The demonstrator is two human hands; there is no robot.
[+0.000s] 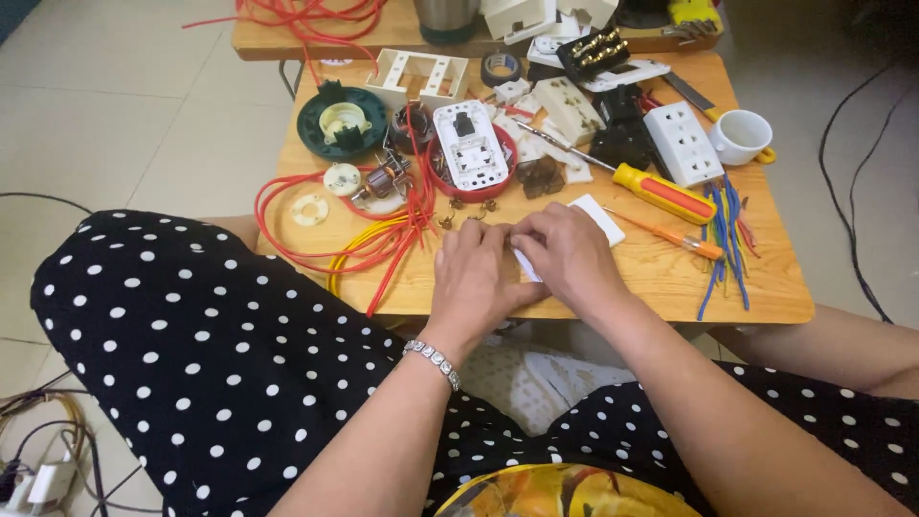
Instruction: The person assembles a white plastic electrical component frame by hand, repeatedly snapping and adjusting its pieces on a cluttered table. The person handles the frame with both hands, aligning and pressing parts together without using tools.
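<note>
White plate (595, 216) – under R fingers (536, 235)

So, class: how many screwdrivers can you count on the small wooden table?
2. The large screwdriver with the yellow-and-red handle lies right of centre; the thin orange screwdriver lies just below it, beside the blue wires. Others may be hidden under the clutter.

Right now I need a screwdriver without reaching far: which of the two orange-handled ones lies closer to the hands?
The thin orange screwdriver, just right of the right hand beside the white piece. The thicker yellow-and-orange screwdriver lies farther up the table.
</note>
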